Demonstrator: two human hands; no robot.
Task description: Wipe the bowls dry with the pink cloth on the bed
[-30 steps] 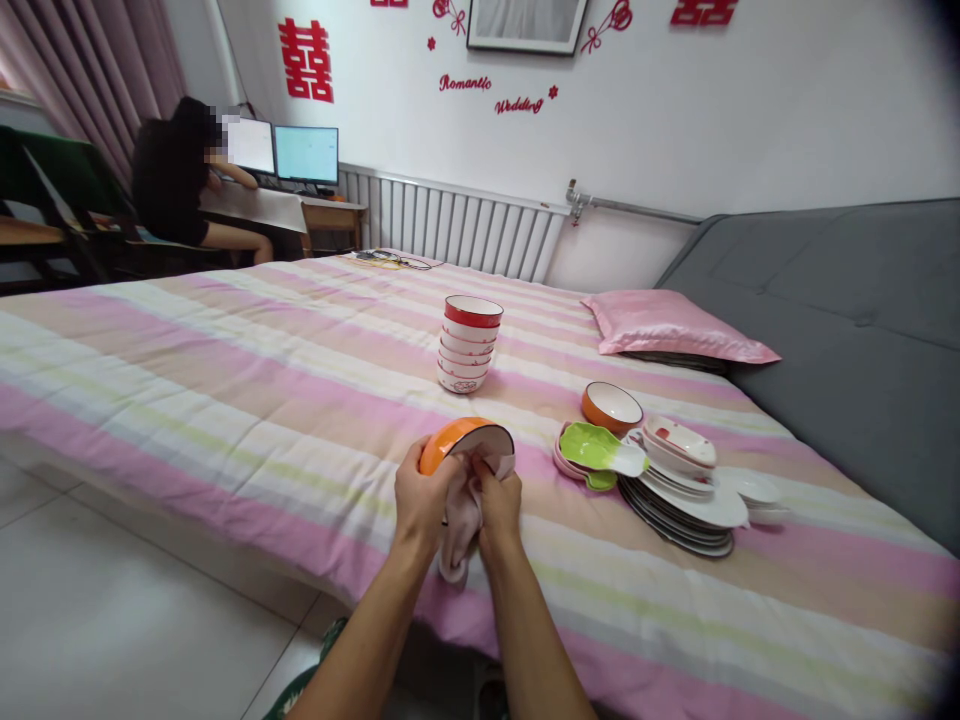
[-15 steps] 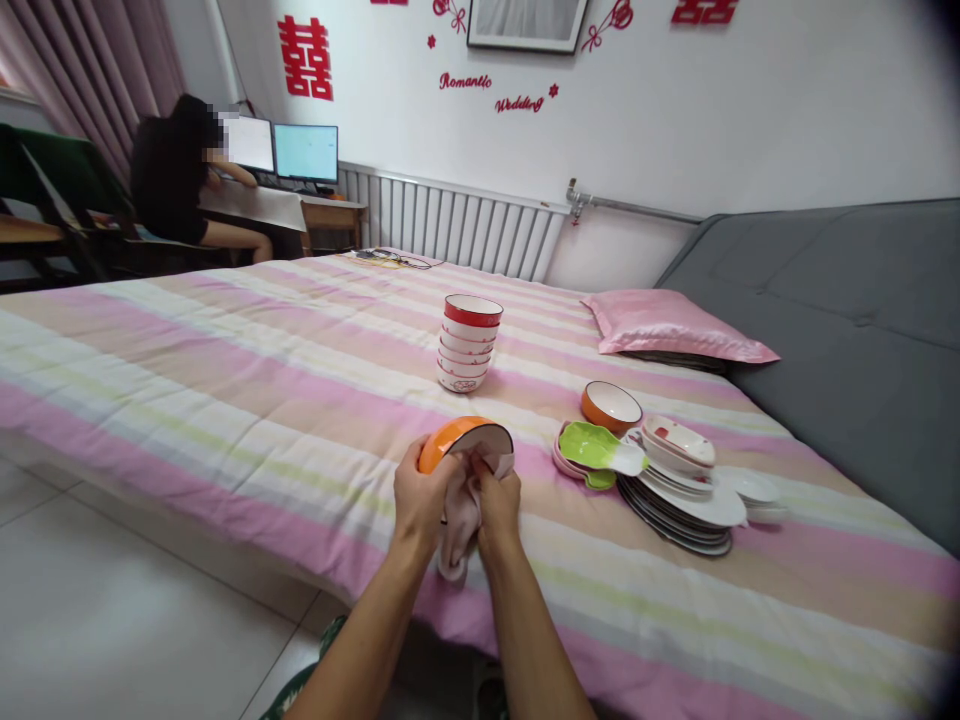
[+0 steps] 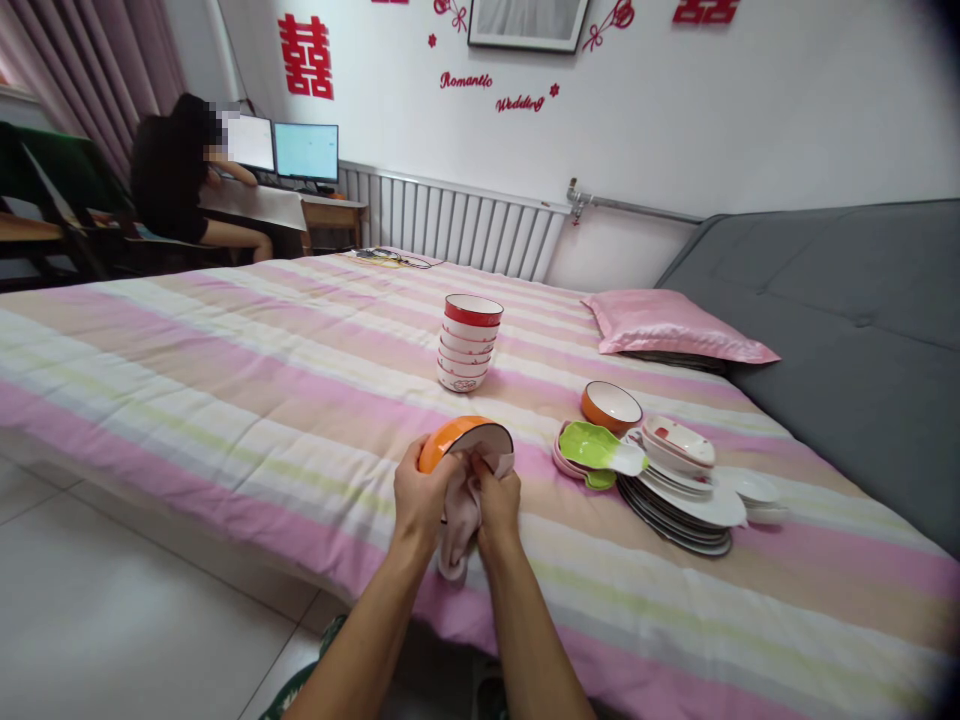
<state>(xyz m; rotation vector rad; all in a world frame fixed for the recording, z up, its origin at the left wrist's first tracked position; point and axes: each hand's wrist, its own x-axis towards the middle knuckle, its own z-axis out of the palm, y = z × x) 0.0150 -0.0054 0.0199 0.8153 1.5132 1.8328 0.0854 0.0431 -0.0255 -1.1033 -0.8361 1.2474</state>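
An orange bowl with a white inside is tipped on its side above the near edge of the bed. My left hand grips it by its left rim, thumb toward the inside. Bunched against the bowl's inner wall is a pale pink cloth, its loose end hanging down between my wrists. My right hand is closed on the cloth, fingers inside the bowl's opening and partly hidden. Beyond the bowl, a stack of white bowls with red patterns stands upright on the bedspread.
Right of my hands lie a second orange bowl, green leaf-shaped dishes, a pile of plates and small white dishes. A pink pillow lies by the grey headboard. A person sits at a desk, far left.
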